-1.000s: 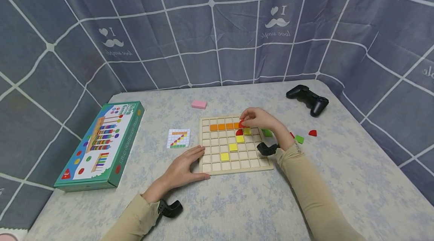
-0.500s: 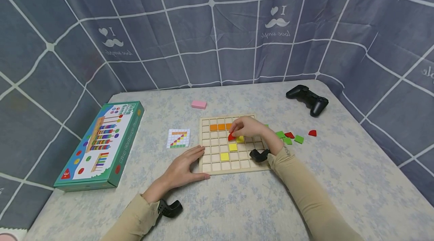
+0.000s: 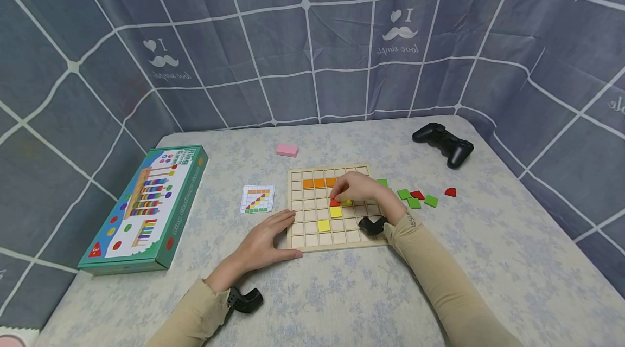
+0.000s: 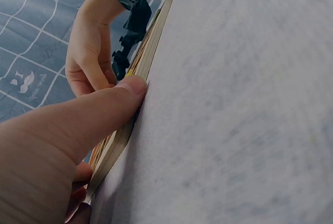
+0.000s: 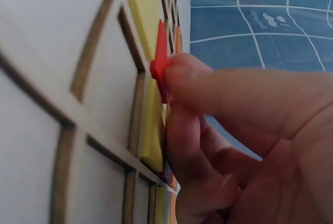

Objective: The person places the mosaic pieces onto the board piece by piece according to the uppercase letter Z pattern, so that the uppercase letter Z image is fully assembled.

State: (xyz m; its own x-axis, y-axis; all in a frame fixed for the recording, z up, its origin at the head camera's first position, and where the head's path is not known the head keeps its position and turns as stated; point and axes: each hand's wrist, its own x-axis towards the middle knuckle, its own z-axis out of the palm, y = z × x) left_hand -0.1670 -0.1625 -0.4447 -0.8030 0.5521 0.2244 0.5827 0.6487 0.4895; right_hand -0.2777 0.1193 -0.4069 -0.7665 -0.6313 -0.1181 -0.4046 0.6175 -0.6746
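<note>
In the head view a wooden grid board (image 3: 297,241) lies on the table. It bears a row of orange squares (image 3: 319,182) and a slanting line of yellow squares (image 3: 324,225). My right hand (image 3: 358,187) is over the board, pinching a red quarter-round tile (image 3: 334,203) between thumb and finger. In the right wrist view that red tile (image 5: 161,57) stands tilted, close to two yellow squares (image 5: 152,130). My fingers hide part of the board. My left hand (image 3: 263,241) touches the board's near left corner, fingers along the left edge, thumb (image 4: 112,107) on the near edge.
A pattern card (image 3: 257,199) lies left of the board. Right of it are loose green tiles (image 3: 431,200) and red tiles (image 3: 450,191). A green game box (image 3: 146,206) is at left, a pink block (image 3: 286,150) behind, a black game controller (image 3: 443,144) at back right.
My right hand has moved left and toward me from the orange row's right end, a red tile in its fingers. It has lowered the tile beside the yellow squares. My left hand has stayed put.
</note>
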